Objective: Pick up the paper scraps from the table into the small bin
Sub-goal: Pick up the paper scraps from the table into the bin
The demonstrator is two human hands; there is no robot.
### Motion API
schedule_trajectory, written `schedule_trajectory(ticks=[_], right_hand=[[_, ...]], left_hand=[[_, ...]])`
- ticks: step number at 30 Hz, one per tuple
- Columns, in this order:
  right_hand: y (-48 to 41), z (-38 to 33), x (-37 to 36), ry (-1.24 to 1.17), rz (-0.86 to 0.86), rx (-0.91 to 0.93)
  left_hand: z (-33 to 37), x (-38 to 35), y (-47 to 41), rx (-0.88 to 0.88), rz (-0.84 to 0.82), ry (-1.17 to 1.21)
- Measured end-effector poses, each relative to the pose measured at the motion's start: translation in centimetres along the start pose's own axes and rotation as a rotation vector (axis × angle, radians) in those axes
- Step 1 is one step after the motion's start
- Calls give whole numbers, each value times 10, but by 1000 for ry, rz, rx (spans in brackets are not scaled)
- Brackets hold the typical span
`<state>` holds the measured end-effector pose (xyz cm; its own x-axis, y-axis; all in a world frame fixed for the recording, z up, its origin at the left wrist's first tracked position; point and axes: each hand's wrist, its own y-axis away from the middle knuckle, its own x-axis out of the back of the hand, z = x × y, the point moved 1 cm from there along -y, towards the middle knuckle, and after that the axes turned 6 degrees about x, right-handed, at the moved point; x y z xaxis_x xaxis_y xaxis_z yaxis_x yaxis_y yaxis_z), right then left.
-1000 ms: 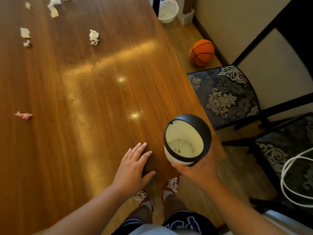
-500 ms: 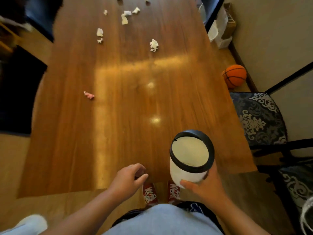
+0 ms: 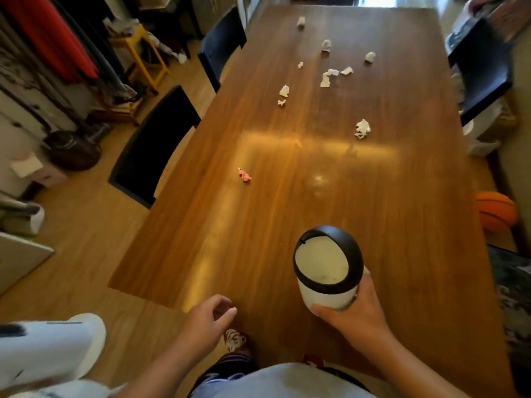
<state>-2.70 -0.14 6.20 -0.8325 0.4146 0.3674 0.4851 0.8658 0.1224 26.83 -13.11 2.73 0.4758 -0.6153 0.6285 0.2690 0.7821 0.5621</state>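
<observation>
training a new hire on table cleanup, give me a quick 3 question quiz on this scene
1. True or false: the right hand holds the small bin.
2. Which paper scrap lies nearest the person?
A. the pink scrap
B. the big crumpled white scrap
C. the scrap at the far end
3. Fill in: the left hand hovers by the near edge of the table, holding ____.

Key
1. True: it grips the white body below the black rim.
2. A
3. Nothing visible: the fingers are loosely curled and no scrap shows in them.
</observation>
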Motion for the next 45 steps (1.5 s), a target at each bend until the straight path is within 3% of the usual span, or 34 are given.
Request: schedule_trajectory(ticks=[7,13,21,25,31,34,38,40,43,45], right_hand=[[-51,-19,-39,5,91,-92],[-83,-34,-92,-13,280,-190],[-96,-52,-138,-64,516,-212],[-97,-49,-148,-93,587,-246],[-92,-46,-152,-125,628,-208],[-85,-49,-151,-110,628,-210],[-70,-52,-153,-87,574,-211],[-63,-54,-153,-91,540,-196],[-54,-60,-150,-76,520,-188],[-48,-66,-147,-68,529,-175]], left_hand=[[19,59,-83,-91,14,-39],[62,112,-206,-220,81,-110],[138,116,-307,-296,158,-193],[148,107,-326,-346,136,-307],[142,106,-331,-529,113,-264],[128,118,-316,-458,-37,-144],[121,142,-253,-263,-193,200],[138,167,-209,-380,-83,337],[177,229,-150,-685,256,508],[196,252,-113,-851,384,582]])
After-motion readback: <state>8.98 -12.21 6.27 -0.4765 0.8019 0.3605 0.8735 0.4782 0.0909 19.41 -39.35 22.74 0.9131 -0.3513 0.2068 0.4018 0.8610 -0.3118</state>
